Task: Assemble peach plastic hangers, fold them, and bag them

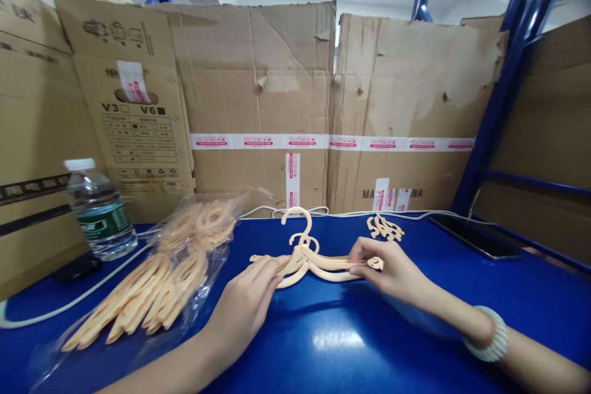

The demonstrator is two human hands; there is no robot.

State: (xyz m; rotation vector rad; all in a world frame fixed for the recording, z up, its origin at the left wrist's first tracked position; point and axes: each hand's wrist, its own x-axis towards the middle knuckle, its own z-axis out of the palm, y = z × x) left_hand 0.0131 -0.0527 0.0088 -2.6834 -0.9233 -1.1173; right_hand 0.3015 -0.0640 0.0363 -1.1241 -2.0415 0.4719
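Observation:
Above the blue tabletop, cream plastic clothes hangers are bunched together, with hooks pointing up; I cannot tell exactly how many there are. My left hand grips their left side, its fingers covering much of that arm. On the right side, my right hand pinches the hanger arms between thumb and fingers. A small notched end piece shows by the right fingers. Behind the right hand lies a little pile of loose cream hooks.
Clear plastic bags with several cream hanger parts lie at the left. Beyond them stand a water bottle and a dark object. A black phone lies back right. Cardboard walls the rear; a white cable runs along it.

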